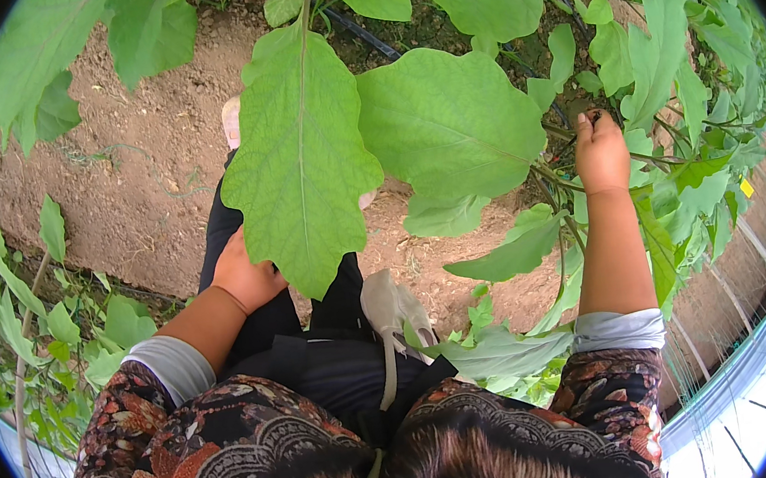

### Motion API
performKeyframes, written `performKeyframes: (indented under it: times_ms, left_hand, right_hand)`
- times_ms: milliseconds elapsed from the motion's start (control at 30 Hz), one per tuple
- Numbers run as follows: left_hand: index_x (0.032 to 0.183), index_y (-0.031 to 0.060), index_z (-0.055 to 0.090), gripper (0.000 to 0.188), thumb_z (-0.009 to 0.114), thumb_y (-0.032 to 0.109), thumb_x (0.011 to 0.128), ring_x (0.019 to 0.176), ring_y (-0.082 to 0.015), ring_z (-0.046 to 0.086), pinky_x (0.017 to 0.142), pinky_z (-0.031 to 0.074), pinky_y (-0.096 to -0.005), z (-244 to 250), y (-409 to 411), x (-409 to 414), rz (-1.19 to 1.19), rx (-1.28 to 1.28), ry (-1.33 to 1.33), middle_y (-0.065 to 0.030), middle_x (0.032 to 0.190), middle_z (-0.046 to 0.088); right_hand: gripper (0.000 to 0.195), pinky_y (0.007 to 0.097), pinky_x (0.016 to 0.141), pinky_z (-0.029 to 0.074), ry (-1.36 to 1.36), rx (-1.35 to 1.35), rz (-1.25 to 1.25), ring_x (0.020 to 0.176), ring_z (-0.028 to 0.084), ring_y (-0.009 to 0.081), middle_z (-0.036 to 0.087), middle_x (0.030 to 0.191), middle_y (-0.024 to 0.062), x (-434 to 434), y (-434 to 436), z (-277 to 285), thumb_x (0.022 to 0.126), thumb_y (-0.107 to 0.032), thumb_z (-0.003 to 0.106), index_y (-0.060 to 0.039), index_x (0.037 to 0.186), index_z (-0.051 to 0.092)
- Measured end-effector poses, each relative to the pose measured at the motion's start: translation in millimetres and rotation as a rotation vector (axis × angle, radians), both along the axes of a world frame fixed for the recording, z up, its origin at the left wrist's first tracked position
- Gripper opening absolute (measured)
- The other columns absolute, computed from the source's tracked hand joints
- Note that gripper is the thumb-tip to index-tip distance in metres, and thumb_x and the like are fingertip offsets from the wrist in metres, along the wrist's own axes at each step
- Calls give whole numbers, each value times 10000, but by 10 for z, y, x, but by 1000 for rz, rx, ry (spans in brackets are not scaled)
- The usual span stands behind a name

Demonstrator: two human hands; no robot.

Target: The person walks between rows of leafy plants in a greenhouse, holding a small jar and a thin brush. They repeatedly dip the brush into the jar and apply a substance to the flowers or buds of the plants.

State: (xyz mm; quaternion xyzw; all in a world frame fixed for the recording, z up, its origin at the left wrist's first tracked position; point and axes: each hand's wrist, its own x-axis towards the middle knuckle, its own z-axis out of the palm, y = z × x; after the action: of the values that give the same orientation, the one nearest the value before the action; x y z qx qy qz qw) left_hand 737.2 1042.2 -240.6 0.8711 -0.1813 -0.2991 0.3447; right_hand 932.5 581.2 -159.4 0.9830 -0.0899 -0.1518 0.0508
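Note:
My right hand (pixel 601 150) reaches in among the stems and leaves of an eggplant plant (pixel 553 177) on the right. Its fingers are bent, with something dark at the fingertips, too small to make out. My left hand (pixel 245 272) rests on my dark-trousered leg (pixel 217 247), its fingers partly hidden. A broad eggplant leaf (pixel 303 156) hangs in front of my legs, its tip close to that hand. Beside it spreads a second large leaf (pixel 451 121), between the hanging leaf and my right hand.
Black drip hoses (pixel 359 33) run along the soil behind the leaves. A beige bag (pixel 390 302) with a strap hangs at my lap. More plants with a stake (pixel 26 336) stand at left. Strings (pixel 730 298) and a small yellow tag (pixel 746 188) show at right. Bare soil (pixel 137 196) lies ahead.

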Motion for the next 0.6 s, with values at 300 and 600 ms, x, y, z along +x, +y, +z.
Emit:
performKeyframes:
  times_ms: [300,600]
  left_hand:
    - [1065,141,652,376,693,235,703,1045,-316,559,897,456,-412,-9,-18,-92,-8,30,63,-97,1133,613]
    - [967,130,666,279,656,286,736,901,-314,623,781,502,-409,-98,-160,-218,-91,147,184,-114,899,666]
  right_hand:
    - [222,397,652,457,-133,176,-65,696,561,347,610,784,175,-100,228,377,918,-229,556,-10,910,593]
    - [176,239,572,392,-515,1190,-146,607,480,143,559,796,91,-931,1399,1640,917,-195,527,-20,923,538]
